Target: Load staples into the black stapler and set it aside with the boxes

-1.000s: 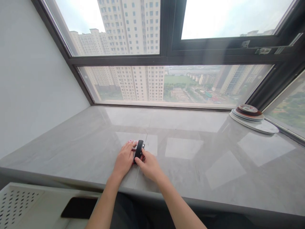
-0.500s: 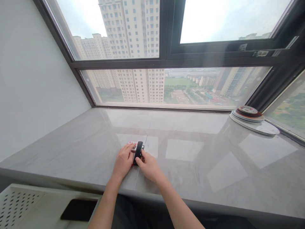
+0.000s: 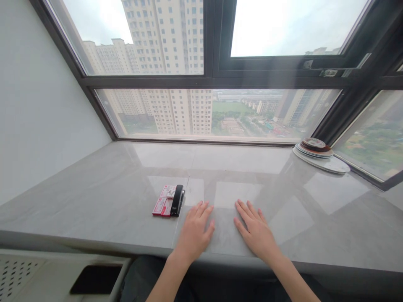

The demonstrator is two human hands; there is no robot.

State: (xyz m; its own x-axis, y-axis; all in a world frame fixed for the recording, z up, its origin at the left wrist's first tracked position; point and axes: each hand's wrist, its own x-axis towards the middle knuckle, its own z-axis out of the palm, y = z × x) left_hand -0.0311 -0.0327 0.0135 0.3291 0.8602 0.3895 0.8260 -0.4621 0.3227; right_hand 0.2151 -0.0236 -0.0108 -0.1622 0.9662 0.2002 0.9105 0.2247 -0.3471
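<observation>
My left hand [image 3: 195, 230] rests palm down on the grey stone sill [image 3: 94, 201], its fingers stretched out and holding nothing. To the right, my right hand [image 3: 253, 228] also lies flat with fingers spread. Left of both hands, a black stapler [image 3: 177, 201] lies lengthwise, pointing away from me. Against its left side sit several small red-and-white boxes [image 3: 159, 205], packed edge to edge. Neither hand touches the stapler or the boxes; the left hand is the nearer one.
A stack of round plates or mats [image 3: 317, 153] stands in the far right corner by the window frame [image 3: 217, 82]. Below the sill at lower left is a white perforated basket [image 3: 47, 277] with a dark rectangular patch. A white wall bounds the left.
Both hands have let go of the stapler and boxes and moved right, now flat on the sill. The stapler and boxes stay together in full view. The camera has turned slightly right.
</observation>
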